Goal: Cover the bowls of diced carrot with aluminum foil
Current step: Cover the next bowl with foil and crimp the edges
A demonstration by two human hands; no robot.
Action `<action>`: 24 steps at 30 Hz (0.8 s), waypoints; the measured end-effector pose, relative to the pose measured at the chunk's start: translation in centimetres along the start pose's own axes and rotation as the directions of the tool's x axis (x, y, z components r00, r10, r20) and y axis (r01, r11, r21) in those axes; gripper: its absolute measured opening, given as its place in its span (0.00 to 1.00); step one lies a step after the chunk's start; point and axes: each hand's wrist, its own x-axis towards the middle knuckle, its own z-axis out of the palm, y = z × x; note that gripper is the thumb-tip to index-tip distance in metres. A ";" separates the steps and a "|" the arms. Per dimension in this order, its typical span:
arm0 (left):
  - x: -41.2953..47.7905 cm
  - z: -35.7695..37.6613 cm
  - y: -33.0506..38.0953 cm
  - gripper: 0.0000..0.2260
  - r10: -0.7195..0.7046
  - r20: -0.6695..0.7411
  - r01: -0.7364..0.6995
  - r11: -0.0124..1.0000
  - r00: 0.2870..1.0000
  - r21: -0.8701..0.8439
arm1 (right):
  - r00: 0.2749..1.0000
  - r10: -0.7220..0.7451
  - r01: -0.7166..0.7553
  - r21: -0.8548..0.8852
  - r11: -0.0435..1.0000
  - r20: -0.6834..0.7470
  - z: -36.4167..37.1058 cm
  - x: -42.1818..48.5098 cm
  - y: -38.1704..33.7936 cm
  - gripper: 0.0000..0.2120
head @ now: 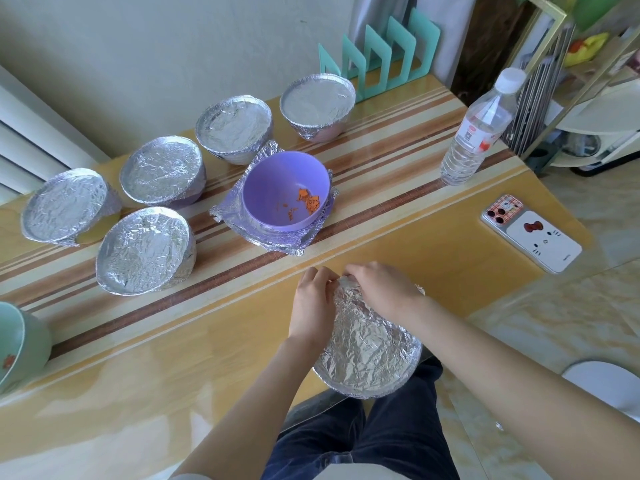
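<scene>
1. Gripping the far rim of the foil-covered bowl (370,355), the left hand (311,306) and the right hand (382,289) met in the head view. Their fingers were curled close together and pinched the crumpled foil.
2. This bowl sat directly beneath the fingers and palms, at the near edge of the table (173,358).
3. Just beyond the fingertips stood an open purple bowl (277,181) holding diced carrot (306,202). It rested on a loose foil sheet (294,242).
4. Beyond and to the left of the fingers stood five covered bowls (145,251), each wrapped over its rim.
5. To the right of the fingers lay a phone (531,233). Farther off stood a water bottle (474,133) and a teal rack (381,50).
6. Far to the left of the fingers, a green bowl (20,341) was cut off by the frame edge.
</scene>
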 end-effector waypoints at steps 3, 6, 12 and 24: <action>-0.2 0.1 0.0 0.03 0.011 -0.003 -0.011 1.000 1.000 0.006 | 1.000 -0.021 0.021 -0.005 1.000 0.018 0.3 0.3 0.2 0.12; -0.2 0.1 0.0 0.02 0.002 -0.003 -0.002 1.000 1.000 0.007 | 1.000 -0.030 0.030 -0.002 1.000 -0.002 0.6 0.8 0.5 0.13; -0.6 -0.1 0.1 0.03 0.013 -0.003 -0.013 1.000 1.000 0.002 | 0.999 -0.037 0.035 0.215 0.976 0.004 0.6 0.0 1.7 0.11; -0.6 0.1 -0.1 0.02 0.035 -0.008 -0.035 0.999 0.999 0.008 | 0.999 -0.052 0.051 0.020 0.998 0.017 0.7 -0.7 1.8 0.19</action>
